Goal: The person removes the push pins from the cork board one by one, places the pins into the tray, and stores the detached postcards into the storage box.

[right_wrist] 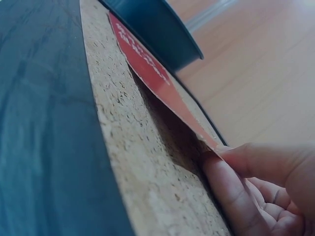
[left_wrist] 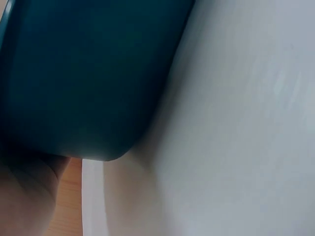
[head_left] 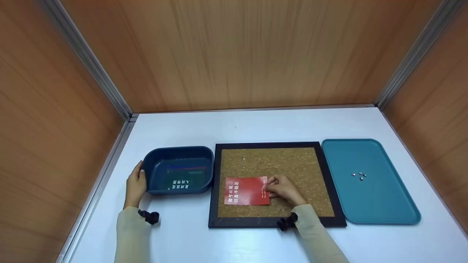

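Observation:
In the head view, my right hand [head_left: 283,188] pinches the right edge of a red card [head_left: 245,191] with white Chinese characters. The card lies over the lower left of a cork board [head_left: 289,160] with a dark frame. Thumb and index finger [right_wrist: 224,184] hold its edge slightly raised off the cork in the right wrist view, while the far part reaches down toward the board. On the left, my left hand [head_left: 136,184] touches the outer left side of a dark blue bin [head_left: 177,149]; its fingertips are partly hidden. Inside the bin lies a dark green card [head_left: 184,179] with white characters.
A teal tray [head_left: 373,204] stands right of the board, holding several small silvery pins [head_left: 360,175]. Everything sits on a white table [head_left: 175,233] with wood-grain panels [head_left: 248,54] at the back and sides. The bin stands close to the board's left frame.

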